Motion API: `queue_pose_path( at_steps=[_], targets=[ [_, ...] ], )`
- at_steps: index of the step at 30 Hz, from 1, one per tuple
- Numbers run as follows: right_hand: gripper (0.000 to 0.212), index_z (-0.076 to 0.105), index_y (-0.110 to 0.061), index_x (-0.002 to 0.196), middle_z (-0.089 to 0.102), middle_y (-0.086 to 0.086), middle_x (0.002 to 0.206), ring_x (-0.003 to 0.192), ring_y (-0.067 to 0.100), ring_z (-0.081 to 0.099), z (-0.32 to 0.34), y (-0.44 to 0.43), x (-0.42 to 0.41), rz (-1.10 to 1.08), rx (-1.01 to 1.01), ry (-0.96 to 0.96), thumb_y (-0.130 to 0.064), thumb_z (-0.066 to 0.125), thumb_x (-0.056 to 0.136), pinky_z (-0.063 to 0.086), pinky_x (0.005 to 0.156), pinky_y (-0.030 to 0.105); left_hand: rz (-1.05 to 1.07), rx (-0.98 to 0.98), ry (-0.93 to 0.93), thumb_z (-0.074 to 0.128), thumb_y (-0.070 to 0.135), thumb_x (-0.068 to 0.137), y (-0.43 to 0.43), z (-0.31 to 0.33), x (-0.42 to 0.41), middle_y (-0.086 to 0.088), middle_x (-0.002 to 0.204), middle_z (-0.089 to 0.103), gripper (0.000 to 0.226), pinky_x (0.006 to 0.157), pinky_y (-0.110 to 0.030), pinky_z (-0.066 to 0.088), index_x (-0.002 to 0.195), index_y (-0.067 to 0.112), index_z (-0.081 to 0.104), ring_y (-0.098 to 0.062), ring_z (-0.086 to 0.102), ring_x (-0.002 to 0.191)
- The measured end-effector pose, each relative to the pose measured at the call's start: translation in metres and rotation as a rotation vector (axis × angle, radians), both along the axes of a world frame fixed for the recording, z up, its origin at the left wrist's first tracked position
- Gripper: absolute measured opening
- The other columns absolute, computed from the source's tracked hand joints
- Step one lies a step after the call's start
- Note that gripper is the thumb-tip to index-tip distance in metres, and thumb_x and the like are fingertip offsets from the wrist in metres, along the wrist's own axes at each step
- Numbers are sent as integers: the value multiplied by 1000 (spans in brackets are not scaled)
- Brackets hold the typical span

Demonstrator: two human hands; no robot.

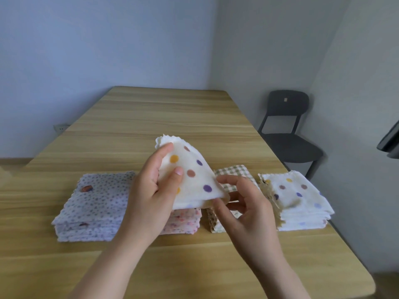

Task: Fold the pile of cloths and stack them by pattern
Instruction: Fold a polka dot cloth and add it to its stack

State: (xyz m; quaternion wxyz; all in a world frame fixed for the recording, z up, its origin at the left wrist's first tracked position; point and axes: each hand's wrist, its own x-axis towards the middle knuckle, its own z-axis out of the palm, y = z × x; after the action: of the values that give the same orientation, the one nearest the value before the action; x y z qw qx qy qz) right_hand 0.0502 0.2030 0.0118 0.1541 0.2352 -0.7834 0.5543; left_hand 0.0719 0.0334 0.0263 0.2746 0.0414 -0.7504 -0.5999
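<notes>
1. Head view: dotted cloth [194, 180], cream with orange, brown and purple spots, folded into a small thick wedge and held up over the middle of the surface [172, 115], above the row of stacks.
2. Left hand [151, 190]: grip pinching the cloth's left side, thumb on the front face, forefinger near the top corner. Probably held so to keep the folded layers from springing apart.
3. Right hand [248, 206]: fingers half spread and loosely bent, thumb beneath the lower right corner, forefinger tip at the right edge. Touching the cloth, but cannot tell whether truly pinching. Likely there to square the corner.
4. Four stacks side by side, sorted by pattern: speckled stack [97, 201] far left, flowered stack [185, 223] partly behind the left hand, checked stack [233, 171] behind the right hand, dotted stack [302, 201] far right. Judging by pattern, far right the fitting place for the held cloth.
5. Soft, fleecy fabric throughout, limp, with wavy cut edges. Stack sides ragged and layered, the dotted stack's left side flaring open.
6. Smooth pale wood grain on the surface. Beyond its right edge, a dark chair [289, 130], plastic by the look.
</notes>
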Motion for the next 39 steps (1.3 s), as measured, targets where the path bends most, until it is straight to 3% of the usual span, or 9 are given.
queue_pose_path(
  at_steps=[4, 7, 10, 16, 20, 22, 26, 31, 39],
  targets=[
    [26, 68, -20, 92, 63, -17, 92, 75, 4, 63, -6, 2, -5, -150, 65, 208, 3, 64, 81, 49, 64, 10, 3, -7, -25, 67, 29, 85, 0, 0, -1, 23, 133, 53, 54, 102, -19, 39, 136, 36, 49, 11, 47, 123],
    [19, 69, -14, 85, 64, -12, 88, 78, 6, 62, -11, 10, -10, -192, 51, 300, 2, 61, 77, 49, 66, 12, 15, 12, -66, 71, 19, 83, 4, 3, -2, 24, 135, 49, 62, 90, -1, 34, 138, 36, 48, 32, 34, 108],
    [18, 69, -13, 80, 66, -8, 90, 85, 9, 64, -16, 19, -11, -168, 49, 301, 2, 61, 74, 51, 68, 17, -12, 64, -50, 76, 16, 77, 9, 5, -4, 23, 134, 50, 67, 82, 6, 34, 135, 38, 50, 32, 37, 106],
    [33, 64, -6, 106, 71, 12, 97, 90, 26, 70, -3, 23, -20, 174, -545, -729, -23, 61, 77, 57, 76, 33, -274, 67, -17, 80, 15, 70, 22, 12, -8, 20, 131, 58, 74, 96, -19, 48, 133, 42, 51, 4, 53, 120],
    [45, 65, -17, 119, 72, 11, 111, 104, 29, 68, 16, 26, -18, 285, -482, -956, -49, 45, 95, 51, 96, 49, -398, 32, -9, 78, 35, 69, 37, 20, -9, 20, 129, 60, 71, 98, -28, 47, 133, 46, 50, -7, 55, 123],
    [40, 70, -21, 112, 74, 6, 104, 98, 24, 71, 22, 32, -18, 200, -503, -966, -49, 49, 94, 53, 93, 46, -406, 37, -9, 71, 39, 76, 45, 23, -11, 24, 117, 65, 62, 88, -13, 47, 135, 41, 50, 3, 59, 113],
    [33, 69, -9, 87, 69, -2, 72, 55, 8, 62, 23, 53, -25, -94, -418, -750, -41, 60, 91, 43, 52, 24, -286, -95, -15, 46, 54, 92, 64, 17, -19, 35, 126, 54, 47, 88, 4, 31, 133, 35, 54, 23, 43, 117],
    [42, 54, 7, 88, 47, 21, 70, 58, 20, 48, 20, 91, -43, -328, -168, -340, -35, 56, 95, 43, 52, 33, -230, -234, -57, 63, 23, 91, 100, 4, -40, 11, 86, 58, 54, 68, -15, 46, 139, 40, 44, 1, 53, 68],
    [13, 68, -17, 89, 73, 6, 77, 61, 17, 70, 15, 163, -89, -410, -187, -399, -26, 60, 94, 54, 69, 42, -325, -212, -102, 66, 22, 88, 170, -11, -92, 12, 64, 33, 71, 55, -12, 34, 149, 33, 31, -3, 34, 52]
  ],
)
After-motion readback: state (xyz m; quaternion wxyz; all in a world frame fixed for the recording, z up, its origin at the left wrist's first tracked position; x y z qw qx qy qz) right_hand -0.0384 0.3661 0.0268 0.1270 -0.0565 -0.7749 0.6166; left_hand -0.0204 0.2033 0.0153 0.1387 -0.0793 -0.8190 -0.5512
